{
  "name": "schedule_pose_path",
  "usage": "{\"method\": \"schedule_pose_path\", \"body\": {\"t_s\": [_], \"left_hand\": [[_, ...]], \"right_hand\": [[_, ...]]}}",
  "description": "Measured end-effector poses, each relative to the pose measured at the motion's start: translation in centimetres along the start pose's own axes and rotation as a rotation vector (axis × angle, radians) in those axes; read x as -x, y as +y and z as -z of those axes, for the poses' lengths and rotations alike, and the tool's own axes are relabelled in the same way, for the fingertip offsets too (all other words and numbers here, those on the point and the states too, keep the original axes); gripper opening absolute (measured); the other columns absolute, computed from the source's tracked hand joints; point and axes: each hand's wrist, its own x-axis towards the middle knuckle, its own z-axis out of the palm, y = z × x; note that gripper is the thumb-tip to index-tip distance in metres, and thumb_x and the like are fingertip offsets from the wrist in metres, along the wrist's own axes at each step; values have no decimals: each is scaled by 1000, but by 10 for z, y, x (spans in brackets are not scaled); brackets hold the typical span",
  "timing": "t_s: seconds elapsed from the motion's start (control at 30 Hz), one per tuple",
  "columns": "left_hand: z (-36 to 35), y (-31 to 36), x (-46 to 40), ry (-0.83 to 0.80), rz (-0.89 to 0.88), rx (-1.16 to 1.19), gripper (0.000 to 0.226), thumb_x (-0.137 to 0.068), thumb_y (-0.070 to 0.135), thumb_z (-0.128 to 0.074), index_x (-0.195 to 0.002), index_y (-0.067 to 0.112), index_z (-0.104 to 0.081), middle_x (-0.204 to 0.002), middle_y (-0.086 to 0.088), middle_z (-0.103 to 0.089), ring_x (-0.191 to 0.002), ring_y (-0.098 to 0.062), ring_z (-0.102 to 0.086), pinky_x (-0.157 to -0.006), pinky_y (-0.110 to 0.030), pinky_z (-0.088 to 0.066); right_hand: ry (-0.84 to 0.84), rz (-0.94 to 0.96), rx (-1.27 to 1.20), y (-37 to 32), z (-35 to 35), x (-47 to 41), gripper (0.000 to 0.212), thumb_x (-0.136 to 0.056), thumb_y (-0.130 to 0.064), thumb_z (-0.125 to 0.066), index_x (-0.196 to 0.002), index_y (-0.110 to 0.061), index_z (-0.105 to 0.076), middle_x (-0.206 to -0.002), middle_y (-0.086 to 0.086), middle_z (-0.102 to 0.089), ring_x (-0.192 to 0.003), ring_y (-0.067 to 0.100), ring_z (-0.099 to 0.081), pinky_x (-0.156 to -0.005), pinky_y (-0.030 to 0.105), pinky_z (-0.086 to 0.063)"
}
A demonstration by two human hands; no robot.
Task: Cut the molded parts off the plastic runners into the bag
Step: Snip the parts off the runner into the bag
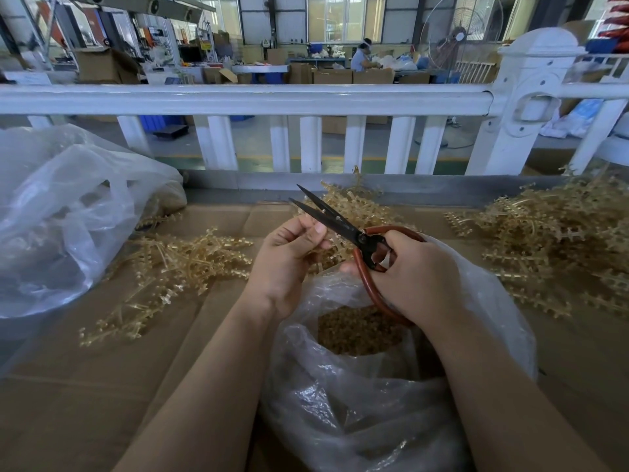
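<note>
My right hand (413, 274) grips the red-brown handles of a pair of black-bladed scissors (328, 216). The blades stand slightly apart and point up and to the left. My left hand (289, 257) pinches a translucent amber plastic runner (326, 253) between thumb and fingers, just under the blades. Both hands hover over the mouth of a clear plastic bag (357, 386) that holds a heap of small amber cut parts (357, 330).
Piles of amber runners lie on the cardboard-covered table at the left (170, 264), behind the hands (354, 202) and at the right (558, 240). A large clear bag (61, 212) sits at the left. A white railing (258, 97) runs along the far edge.
</note>
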Motion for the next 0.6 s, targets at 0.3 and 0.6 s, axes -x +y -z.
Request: {"method": "schedule_pose_path", "body": {"t_s": [0.3,0.6], "left_hand": [[4,-3,-1,0,-150,-143,15,-95,-4,-54,-87,8,-56,-75,-3,-57,-65,-6,-54,-62,-15,-44],[3,0,0,73,-210,-163,15,-100,5,-52,-89,11,-61,-81,1,-67,-73,-11,-57,-69,-20,-47]], "right_hand": [[-6,4,9,2,-2,-1,67,-73,-92,-41,-78,-28,-63,-70,-22,-53,-61,1,-50,-55,17,-42],[-21,-19,23,7,-6,-1,75,-71,-97,-32,-79,-30,-64,-69,-23,-53,-60,-1,-48,-55,9,-34]]}}
